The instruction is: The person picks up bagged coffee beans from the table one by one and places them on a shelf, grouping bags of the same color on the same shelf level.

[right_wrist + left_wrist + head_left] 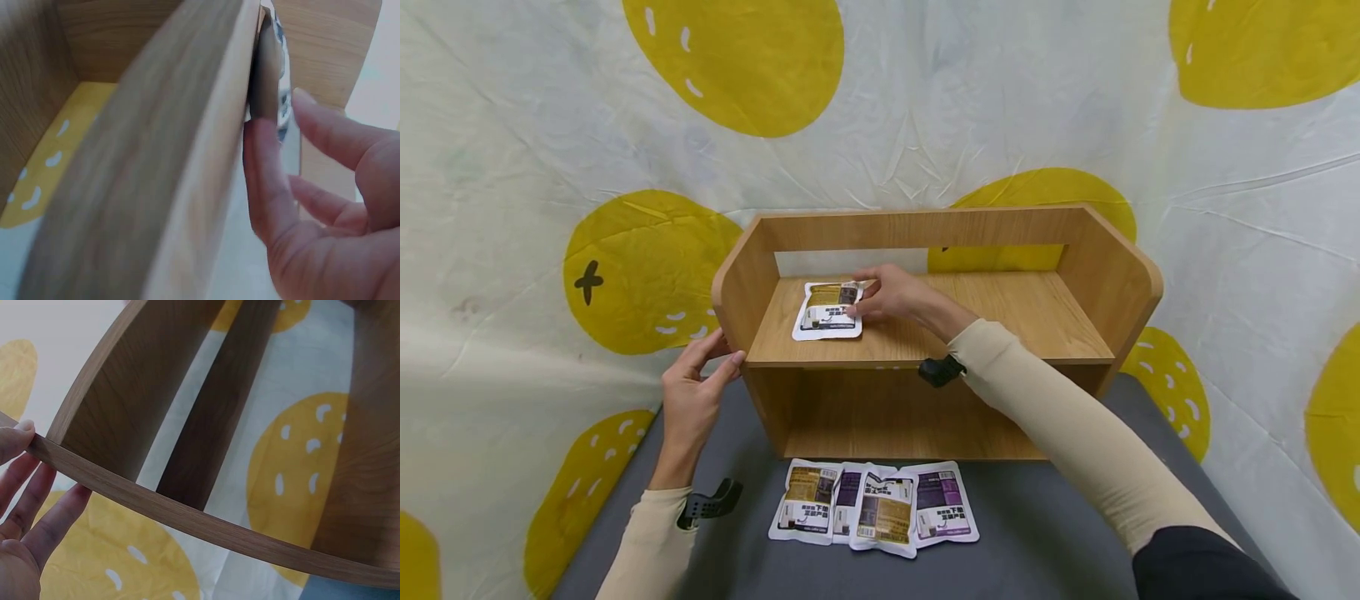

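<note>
My right hand [901, 297] reaches over the upper board of a small wooden shelf [925, 215]. Its thumb and fingers pinch the right edge of a white flat pouch [827, 312] with a gold-brown panel, at the left end of that board. Seen from the right wrist, the pouch [284, 75] is edge-on, one finger under it and the thumb against its printed face. My left hand [691, 404] grips the front edge of the shelf's left side panel. In the left wrist view its thumb and fingers lie on opposite sides of the panel's edge [187, 512].
On the grey table [1030, 533], before the shelf, several pouches overlap in a row: a gold one [807, 500] at left, another gold one [883, 510] in front, and purple ones [942, 504] among them. A white curtain [985, 100] with yellow shapes hangs behind.
</note>
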A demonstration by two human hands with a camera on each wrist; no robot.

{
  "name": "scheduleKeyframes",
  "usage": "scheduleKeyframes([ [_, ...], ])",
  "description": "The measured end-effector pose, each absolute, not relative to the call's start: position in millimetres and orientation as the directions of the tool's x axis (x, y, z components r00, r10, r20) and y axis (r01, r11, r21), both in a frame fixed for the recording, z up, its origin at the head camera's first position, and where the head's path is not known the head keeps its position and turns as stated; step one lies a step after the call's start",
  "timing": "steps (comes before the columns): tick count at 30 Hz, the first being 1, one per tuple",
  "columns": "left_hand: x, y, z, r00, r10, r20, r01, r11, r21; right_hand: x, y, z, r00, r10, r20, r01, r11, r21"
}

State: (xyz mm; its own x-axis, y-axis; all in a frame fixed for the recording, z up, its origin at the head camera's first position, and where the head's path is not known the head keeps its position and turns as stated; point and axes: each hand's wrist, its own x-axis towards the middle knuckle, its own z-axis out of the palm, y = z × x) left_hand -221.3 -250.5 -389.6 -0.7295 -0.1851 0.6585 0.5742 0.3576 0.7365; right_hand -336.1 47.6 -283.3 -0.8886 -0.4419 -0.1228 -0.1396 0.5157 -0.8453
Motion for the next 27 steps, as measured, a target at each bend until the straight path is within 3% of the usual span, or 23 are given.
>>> scheduleKeyframes([
  [8,-221,-249,-388,-0.729,-0.189,0.657,0.574,0.353,0.739,-317,69,-279,-0.892,-0.445,-0.076,-0.155,0.459,-0.875],
  [27,-222,-249,-389,-0.729,-0.205,0.653,0.555,0.382,0.739,-268,113,-291,-0.809,-0.587,0.02,-0.276,0.35,-0.895],
])
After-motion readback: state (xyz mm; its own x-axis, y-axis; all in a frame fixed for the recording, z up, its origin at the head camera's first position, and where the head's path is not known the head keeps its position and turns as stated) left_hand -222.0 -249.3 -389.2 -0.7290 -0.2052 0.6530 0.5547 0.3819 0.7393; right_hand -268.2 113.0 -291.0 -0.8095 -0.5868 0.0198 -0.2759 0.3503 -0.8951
